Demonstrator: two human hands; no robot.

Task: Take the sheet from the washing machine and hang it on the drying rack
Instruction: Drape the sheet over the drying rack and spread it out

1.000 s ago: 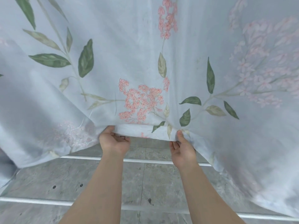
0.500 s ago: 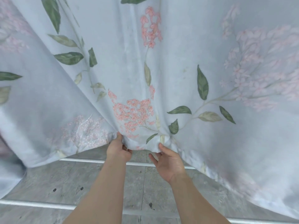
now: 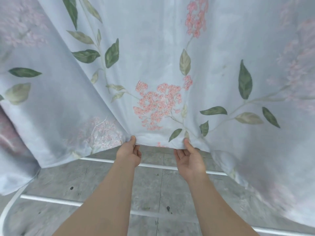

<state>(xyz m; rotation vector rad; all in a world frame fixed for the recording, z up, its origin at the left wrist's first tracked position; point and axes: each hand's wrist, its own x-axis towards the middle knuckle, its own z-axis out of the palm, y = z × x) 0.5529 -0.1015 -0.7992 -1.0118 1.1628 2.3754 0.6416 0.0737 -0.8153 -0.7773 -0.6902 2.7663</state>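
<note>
1. Spread wider than half a second ago, the sheet (image 3: pixel 153 48) now shows a flatter bottom edge. The bunch that sat between the two thumbs has been drawn out, and the pink flower cluster (image 3: pixel 158 106) lies smoother above them. The cloth hangs from somewhere above the frame, fills the upper view, and falls in long folds to left and right. My reading is that the sheet is already draped over the rack and this is the straightening stage, near the end of the task.

2. Grey stone-look floor tiles (image 3: pixel 95 181) lie below, with a few dark specks and thin joints. No washing machine is in view.

3. White rails of the drying rack (image 3: pixel 153 166) cross low over the floor. One runs just behind the hands, another lies nearer the camera, and a curved end piece sits at bottom left. The sheet's left fold hangs down past the far rail.

4. Compared with the earlier frame, the left hand (image 3: pixel 129 155) and the right hand (image 3: pixel 190 160) have moved apart along the hem (image 3: pixel 150 138). Each pinches the edge, thumb on the printed face and fingers curled beneath. Both grips look light, so I judge a further sideways tug would even out the drape.
</note>
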